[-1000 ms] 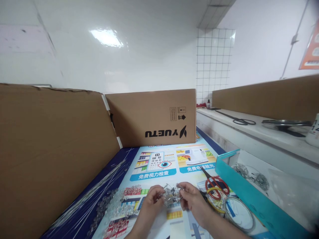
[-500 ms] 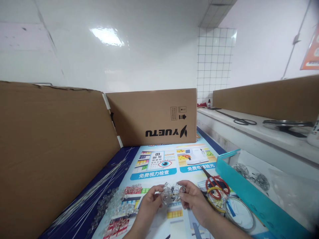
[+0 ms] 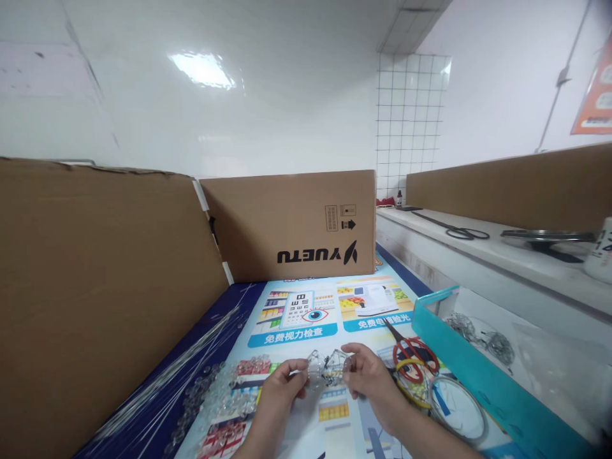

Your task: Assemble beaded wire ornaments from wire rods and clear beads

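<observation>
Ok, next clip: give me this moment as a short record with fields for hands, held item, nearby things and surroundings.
left hand: pinches one end of the bead cluster
right hand: pinches the other end
held item: clear bead cluster, off the surface
near left: loose clear beads, thin wires
near right: red-handled scissors, wire coil, teal tray
surface: printed poster
behind: cardboard box

1. Clear bead cluster [image 3: 326, 370], centre bottom of the frame: glassy, glossy facets on thin metal wire.
2. Loose clear beads [image 3: 215, 398], lower left: shiny, transparent.
3. Cardboard box [image 3: 291, 223], centre: matt brown.
4. Printed poster [image 3: 306, 319] on the worktop: smooth, glossy.
5. Scissors [image 3: 412, 352], lower right: red plastic handles, metal blades.
</observation>
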Available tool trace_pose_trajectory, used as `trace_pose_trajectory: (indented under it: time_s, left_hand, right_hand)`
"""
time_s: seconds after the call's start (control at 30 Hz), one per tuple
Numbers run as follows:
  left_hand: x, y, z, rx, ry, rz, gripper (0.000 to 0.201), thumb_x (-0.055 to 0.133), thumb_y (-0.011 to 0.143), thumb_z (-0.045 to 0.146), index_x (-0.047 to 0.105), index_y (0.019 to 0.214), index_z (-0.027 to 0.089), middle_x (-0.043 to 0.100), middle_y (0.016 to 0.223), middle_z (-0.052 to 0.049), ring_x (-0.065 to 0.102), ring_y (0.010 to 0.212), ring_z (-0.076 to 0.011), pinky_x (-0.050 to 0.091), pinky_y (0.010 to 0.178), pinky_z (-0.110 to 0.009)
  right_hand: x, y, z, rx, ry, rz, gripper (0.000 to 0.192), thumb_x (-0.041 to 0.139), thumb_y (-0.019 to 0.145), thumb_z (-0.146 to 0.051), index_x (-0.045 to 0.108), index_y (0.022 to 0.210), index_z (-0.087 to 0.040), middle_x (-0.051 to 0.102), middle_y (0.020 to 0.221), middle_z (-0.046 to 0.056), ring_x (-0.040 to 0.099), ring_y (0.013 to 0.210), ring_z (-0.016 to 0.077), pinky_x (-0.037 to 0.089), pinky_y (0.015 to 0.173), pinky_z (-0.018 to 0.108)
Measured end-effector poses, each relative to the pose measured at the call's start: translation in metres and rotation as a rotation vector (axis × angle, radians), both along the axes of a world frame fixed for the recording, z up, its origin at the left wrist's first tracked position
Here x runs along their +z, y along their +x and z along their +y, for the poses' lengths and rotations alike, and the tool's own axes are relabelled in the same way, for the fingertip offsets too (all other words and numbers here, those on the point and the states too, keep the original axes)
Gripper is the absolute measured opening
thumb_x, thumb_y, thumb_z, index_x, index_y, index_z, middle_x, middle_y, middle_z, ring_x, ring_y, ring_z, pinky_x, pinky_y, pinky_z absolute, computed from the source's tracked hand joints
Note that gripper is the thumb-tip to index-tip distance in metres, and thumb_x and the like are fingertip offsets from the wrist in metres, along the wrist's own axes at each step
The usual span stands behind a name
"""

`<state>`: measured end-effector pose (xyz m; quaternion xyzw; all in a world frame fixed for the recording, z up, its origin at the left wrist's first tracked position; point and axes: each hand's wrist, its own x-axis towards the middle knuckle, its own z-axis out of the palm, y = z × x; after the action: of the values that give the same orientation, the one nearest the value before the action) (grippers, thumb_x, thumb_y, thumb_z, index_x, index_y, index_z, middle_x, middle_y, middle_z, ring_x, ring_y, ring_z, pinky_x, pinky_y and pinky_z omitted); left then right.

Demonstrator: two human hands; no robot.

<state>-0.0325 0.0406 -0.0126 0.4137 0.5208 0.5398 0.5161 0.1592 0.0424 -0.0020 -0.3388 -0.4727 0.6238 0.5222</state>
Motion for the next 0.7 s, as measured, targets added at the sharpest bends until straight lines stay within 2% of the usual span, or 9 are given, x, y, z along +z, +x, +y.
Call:
trace_pose_trajectory:
  time_s: [0.2, 0.4, 0.7]
  left_hand:
    - [-0.0007, 0.0015, -0.0009, 0.014, -0.026, -0.051, 0.024, 0.069, 0.062, 0.028, 0.06, 0.081, 0.016, 0.063, 0.059, 0.001, 0.054, 0.05, -0.0113, 0.04, 0.054, -0.022]
    - [0.0007, 0.0023, -0.0003, 0.012, -0.047, -0.101, 0.024, 0.072, 0.059, 0.029, 0.061, 0.075, 0.015, 0.063, 0.061, 0.0, 0.056, 0.055, -0.0128, 0.043, 0.055, -0.023]
    - [-0.0011, 0.0017, -0.001, -0.008, -0.057, -0.201, 0.022, 0.073, 0.06, 0.027, 0.061, 0.073, 0.015, 0.061, 0.062, 0.0, 0.055, 0.057, -0.0117, 0.044, 0.053, -0.021]
  right_hand:
    - [-0.0014, 0.0018, -0.0004, 0.044, -0.034, 0.021, 0.046, 0.068, 0.059, -0.017, 0.054, 0.103, -0.022, 0.058, 0.076, -0.002, 0.05, 0.05, 0.0088, 0.038, 0.045, 0.022]
    - [-0.0045, 0.0023, 0.0031, 0.066, -0.079, 0.032, 0.05, 0.066, 0.056, -0.014, 0.053, 0.103, -0.022, 0.059, 0.079, -0.001, 0.052, 0.05, 0.0096, 0.04, 0.046, 0.024]
    - [-0.0083, -0.0036, 0.0005, 0.018, -0.066, 0.101, 0.053, 0.072, 0.056, -0.022, 0.052, 0.105, -0.023, 0.057, 0.086, 0.001, 0.053, 0.052, 0.0097, 0.042, 0.048, 0.025]
